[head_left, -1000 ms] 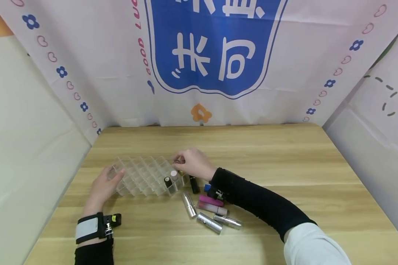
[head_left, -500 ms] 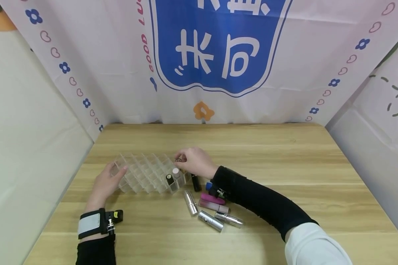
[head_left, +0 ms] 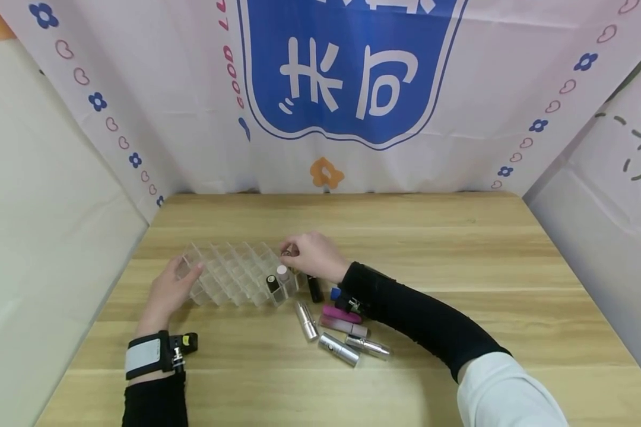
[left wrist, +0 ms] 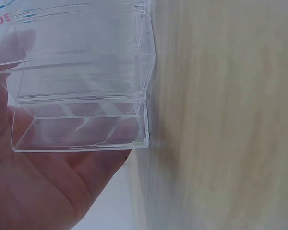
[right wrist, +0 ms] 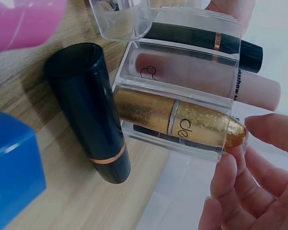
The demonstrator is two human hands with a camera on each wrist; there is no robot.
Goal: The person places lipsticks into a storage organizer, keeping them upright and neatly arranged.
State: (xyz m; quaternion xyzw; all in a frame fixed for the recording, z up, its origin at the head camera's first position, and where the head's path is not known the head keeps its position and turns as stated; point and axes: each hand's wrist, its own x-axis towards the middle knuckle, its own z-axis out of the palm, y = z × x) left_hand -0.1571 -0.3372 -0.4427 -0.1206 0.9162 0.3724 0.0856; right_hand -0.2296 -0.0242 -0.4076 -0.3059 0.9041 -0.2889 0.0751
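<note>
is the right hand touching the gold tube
Touching: the right wrist view shows the right hand pinching the gold tube by its rounded end.

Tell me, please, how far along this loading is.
Done: a black cylindrical tube and pale pink tube stand in the clear plastic organizer. In hand: a glittery gold tube, slotted in, its tip in the right hand's grip. Apparently left, loose on the wooden table: three silver tubes, a magenta tube, shiny black tube, pink-and-white tube and blue object.
</note>
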